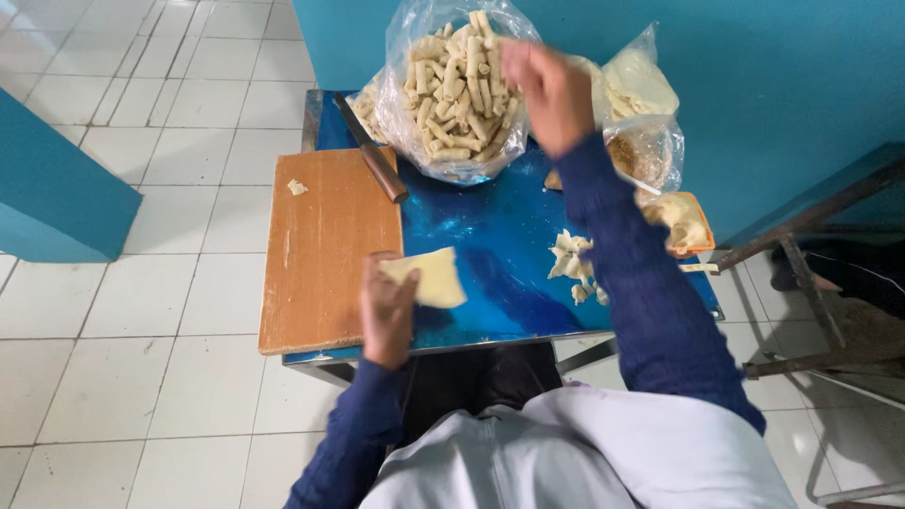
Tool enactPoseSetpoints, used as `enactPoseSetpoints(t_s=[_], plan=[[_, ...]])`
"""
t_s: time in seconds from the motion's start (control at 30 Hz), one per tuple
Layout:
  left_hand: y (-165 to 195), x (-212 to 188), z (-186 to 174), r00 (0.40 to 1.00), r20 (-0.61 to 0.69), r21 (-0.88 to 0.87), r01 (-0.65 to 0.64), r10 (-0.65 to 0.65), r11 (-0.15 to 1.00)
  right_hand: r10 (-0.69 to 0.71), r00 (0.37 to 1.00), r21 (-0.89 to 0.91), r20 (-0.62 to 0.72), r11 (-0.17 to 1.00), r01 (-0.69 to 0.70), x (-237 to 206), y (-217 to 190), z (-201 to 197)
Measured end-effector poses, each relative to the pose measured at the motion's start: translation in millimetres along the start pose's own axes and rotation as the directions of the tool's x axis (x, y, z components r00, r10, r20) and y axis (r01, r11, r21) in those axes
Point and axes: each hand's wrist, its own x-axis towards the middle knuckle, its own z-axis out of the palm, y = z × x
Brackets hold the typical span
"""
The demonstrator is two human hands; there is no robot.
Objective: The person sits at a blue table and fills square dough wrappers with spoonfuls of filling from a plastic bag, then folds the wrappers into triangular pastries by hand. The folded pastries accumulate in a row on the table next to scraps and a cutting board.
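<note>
Left hand (386,316) fingers pinch a pastry sheet (429,276); blurred right hand (547,90) grip at the bag (452,85) unclear.

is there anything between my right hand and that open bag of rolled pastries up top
Nothing visible. The right hand is already at the mouth of the clear bag of rolls, overlapping its rim. The knife lies off to the bag's left, clear of that reach.

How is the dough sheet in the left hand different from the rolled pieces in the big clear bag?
The dough sheet is flat and wide; the rolled pieces are thin tubes. The sheet is a single piece held by the left hand; the rolls are many, heaped in the clear bag, where the right hand reaches. Both are pale cream.
</note>
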Motion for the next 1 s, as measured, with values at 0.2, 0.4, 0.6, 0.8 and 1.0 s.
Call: enactPoseSetpoints(t_s=[0.2, 0.4, 0.6, 0.8, 1.0], plan=[[-13, -9, 61, 0.986, 0.132, -0.291, 0.136, -0.101, 0.947, 0.334, 0.881, 0.080, 0.334, 0.922, -0.380, -162, -110, -2], [-14, -22, 69, 0.929, 0.239, -0.297, 0.348, -0.284, 0.889, 0.396, 0.908, 0.004, 0.138, 0.916, -0.400, -207, -125, 3], [-25, -28, 67, 0.976, 0.207, -0.101, 0.086, -0.063, 0.991, 0.543, 0.797, 0.299, 0.265, 0.739, -0.603, -227, -107, 10], [-26, -29, 62, 0.988, 0.153, 0.238, -0.012, -0.026, 0.971, 0.535, 0.814, 0.326, 0.226, 0.746, -0.581, -243, -90, 24], [-38, -27, 63, 0.982, 0.146, -0.142, 0.143, -0.122, 0.979, 0.657, 0.679, 0.432, 0.329, 0.534, -0.726, -239, -89, 20]])
